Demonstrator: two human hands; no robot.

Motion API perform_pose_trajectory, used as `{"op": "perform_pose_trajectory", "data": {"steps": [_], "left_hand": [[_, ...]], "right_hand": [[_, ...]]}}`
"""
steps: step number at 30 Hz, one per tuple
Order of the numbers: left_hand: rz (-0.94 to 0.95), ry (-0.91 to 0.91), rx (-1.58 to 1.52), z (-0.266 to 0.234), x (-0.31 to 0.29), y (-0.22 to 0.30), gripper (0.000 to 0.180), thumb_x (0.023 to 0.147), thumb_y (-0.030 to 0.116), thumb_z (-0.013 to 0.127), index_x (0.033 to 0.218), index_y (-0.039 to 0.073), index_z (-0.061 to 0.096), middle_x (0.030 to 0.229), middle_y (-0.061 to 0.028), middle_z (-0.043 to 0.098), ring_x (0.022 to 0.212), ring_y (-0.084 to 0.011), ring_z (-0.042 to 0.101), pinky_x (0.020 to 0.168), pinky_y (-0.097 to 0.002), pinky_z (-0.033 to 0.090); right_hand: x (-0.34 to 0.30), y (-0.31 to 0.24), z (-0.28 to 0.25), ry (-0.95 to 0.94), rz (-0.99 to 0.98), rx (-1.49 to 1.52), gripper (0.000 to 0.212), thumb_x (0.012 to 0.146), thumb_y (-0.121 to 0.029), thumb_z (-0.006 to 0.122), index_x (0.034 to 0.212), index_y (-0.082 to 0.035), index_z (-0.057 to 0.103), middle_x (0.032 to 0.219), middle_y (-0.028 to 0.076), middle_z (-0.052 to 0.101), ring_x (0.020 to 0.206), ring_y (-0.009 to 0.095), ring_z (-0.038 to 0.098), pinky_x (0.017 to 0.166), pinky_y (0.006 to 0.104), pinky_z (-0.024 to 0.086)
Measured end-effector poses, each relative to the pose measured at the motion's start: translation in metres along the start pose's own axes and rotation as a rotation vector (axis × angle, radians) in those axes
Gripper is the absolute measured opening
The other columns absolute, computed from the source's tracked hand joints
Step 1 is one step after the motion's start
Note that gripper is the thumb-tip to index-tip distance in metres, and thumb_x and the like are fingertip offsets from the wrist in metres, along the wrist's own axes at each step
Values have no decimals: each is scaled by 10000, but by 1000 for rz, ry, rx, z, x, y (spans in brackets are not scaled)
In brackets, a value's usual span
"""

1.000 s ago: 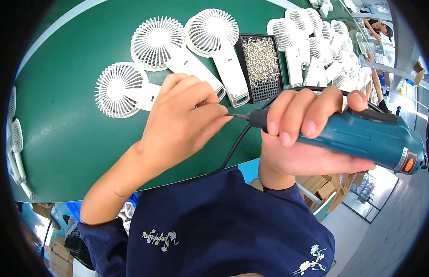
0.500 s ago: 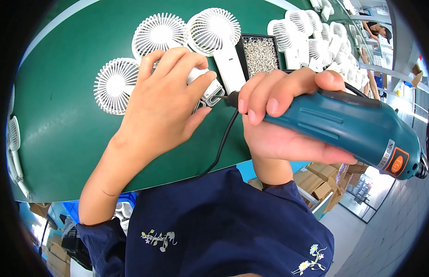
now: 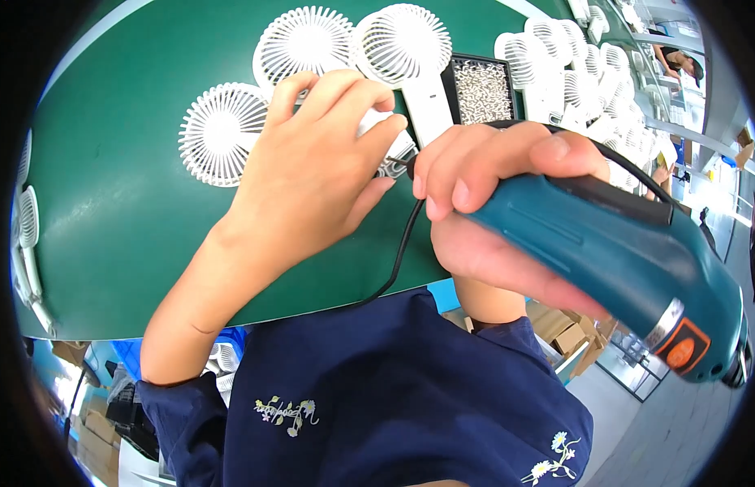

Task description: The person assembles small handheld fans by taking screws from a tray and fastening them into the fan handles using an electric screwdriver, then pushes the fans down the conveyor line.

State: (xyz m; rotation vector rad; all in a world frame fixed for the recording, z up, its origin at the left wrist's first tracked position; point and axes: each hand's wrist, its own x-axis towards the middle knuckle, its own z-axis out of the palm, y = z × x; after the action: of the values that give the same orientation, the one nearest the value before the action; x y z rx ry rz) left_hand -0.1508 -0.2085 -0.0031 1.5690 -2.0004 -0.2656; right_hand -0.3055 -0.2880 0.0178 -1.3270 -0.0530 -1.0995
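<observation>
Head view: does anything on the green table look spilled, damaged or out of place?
Nothing stands out. The white handheld fans lie flat on the green table, the small screws stay inside their black tray, the left hand steadies one fan's handle, and the right hand holds the teal electric screwdriver at it.

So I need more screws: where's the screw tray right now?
In the head view, the black screw tray sits on the green table, upper centre, between white fans, beyond the right hand.

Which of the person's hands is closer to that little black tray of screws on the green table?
The right hand. It grips the teal electric screwdriver just below the tray of screws. The left hand holds a white fan's handle farther to the tray's left.
</observation>
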Motion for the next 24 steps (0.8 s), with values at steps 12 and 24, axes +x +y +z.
{"op": "perform_pose_trajectory", "data": {"steps": [12, 24], "left_hand": [[8, 17, 1, 2, 3, 1, 418, 681, 175, 798, 1056, 88, 635, 1153, -48, 559, 1156, -243, 513, 1013, -430, 356], [-12, -83, 63, 4, 1, 9, 507, 724, 102, 765, 1201, 59, 599, 1261, -104, 510, 1223, -331, 448, 1023, -463, 359]], "right_hand": [[2, -11, -3, -2, 24, -13, 619, 814, -500, 540, 1231, -43, 518, 790, 118, 585, 632, 225, 559, 568, 344, 462], [-22, -43, -79, 750, -253, -370, 913, 818, -898, 237, 1167, -91, 484, 618, 33, 478, 372, 147, 405, 339, 297, 367]]}}
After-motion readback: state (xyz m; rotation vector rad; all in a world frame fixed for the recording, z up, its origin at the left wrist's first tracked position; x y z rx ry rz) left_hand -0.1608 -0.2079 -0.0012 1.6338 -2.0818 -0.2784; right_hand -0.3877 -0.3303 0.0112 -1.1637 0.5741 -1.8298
